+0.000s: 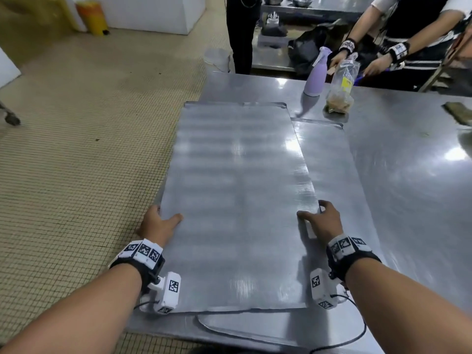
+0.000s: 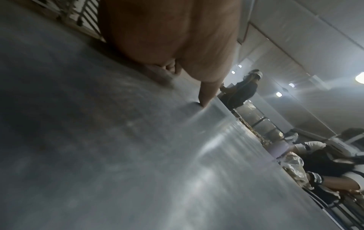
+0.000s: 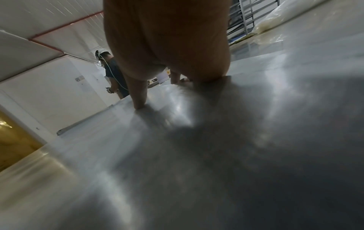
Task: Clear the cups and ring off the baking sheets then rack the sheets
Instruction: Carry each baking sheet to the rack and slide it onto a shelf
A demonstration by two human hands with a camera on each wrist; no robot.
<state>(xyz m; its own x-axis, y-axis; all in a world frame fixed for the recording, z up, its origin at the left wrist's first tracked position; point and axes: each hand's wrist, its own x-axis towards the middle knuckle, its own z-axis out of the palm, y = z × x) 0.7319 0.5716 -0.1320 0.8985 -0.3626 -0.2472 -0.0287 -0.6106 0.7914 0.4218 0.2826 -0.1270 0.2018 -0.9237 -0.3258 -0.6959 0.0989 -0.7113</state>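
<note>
A large bare metal baking sheet sits raised over the steel table's left end, overlapping a second sheet that lies under it to the right. My left hand grips the top sheet's left edge, thumb on top, fingers wrapped below. My right hand grips its right edge the same way. In the left wrist view the thumb presses on the sheet. The right wrist view shows the thumb on the sheet. No cups or ring are in view.
A lilac spray bottle and a clear bag of food stand at the table's far side, where another person's hands work. A second person stands beyond. Tiled floor lies to the left. A metal rack shows behind.
</note>
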